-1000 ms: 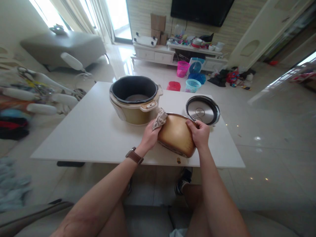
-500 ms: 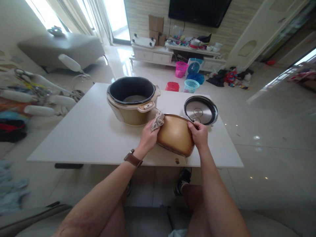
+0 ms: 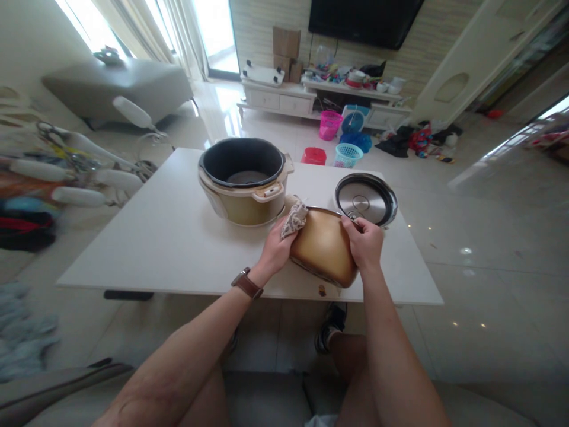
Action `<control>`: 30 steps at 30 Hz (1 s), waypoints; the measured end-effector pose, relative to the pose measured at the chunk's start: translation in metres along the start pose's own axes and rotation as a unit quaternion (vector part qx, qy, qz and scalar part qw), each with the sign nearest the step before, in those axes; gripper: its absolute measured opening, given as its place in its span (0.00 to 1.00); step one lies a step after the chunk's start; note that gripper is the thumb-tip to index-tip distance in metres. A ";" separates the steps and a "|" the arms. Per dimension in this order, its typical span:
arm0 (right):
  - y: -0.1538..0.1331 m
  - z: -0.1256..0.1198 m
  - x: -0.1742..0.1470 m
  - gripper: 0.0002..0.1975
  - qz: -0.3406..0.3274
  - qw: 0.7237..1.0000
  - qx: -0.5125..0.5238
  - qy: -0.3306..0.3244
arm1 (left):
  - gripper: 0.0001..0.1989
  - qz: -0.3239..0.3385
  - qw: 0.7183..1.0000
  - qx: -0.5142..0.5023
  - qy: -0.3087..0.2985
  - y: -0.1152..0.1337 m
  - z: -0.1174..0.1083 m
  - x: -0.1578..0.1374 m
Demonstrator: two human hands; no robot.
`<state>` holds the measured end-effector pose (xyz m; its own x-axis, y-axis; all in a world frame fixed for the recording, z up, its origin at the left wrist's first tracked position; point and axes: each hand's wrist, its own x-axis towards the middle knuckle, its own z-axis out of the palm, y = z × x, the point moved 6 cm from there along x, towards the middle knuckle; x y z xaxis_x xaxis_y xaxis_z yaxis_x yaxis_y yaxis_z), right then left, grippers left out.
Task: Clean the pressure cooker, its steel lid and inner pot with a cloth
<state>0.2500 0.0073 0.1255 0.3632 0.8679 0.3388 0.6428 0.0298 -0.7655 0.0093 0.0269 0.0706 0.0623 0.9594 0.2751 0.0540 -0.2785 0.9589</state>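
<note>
White table (image 3: 146,255): gold pot (image 3: 326,249) tilted above its near side

The pot now sits slightly farther right and nearer than half a second ago, leaving a somewhat wider gap to the cooker (image 3: 249,207). Both hands shift with it and their grip looks the same, so the handling seems to be at much the same stage, with the pot outside the cooker.

The left hand (image 3: 274,244) is curled around a patterned cloth (image 3: 294,220), bunched against the pot's left side close to the rim; most of its fingers are hidden. The right hand (image 3: 366,243) is closed on the right side of the rim, thumb on the gold outer wall, the other fingers largely out of sight. The rim points up and away, the base down toward the near edge. Whether the base touches the table cannot be told.

Just beyond the right hand lies a round lid (image 3: 361,203), metal face up. The cooker stands upright at the far left of the pot, open, with a dark interior. Past the table, on the floor, are a pink basket (image 3: 330,126) and a light-blue basket (image 3: 348,155).
</note>
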 end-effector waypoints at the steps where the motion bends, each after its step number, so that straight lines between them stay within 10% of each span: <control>1: 0.001 0.000 0.000 0.30 0.000 1.000 0.001 0.001 | 0.21 -0.009 1.000 -0.016 0.002 -0.003 0.000 0.001; 14: 0.017 -0.001 -0.003 0.31 -0.012 0.998 0.061 0.000 | 0.17 -0.224 0.965 -0.107 0.082 -0.056 -0.003 0.012; 30: -0.026 0.000 -0.007 0.17 -0.069 0.996 -0.055 0.018 | 0.18 -0.078 0.994 -0.050 0.052 -0.023 -0.002 0.009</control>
<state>0.2306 0.0003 0.1429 0.2887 0.8412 0.4573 0.7570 0.0919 -0.6469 0.0062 0.0416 0.0512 -0.0435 0.9914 0.1237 -0.0454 -0.1257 0.9910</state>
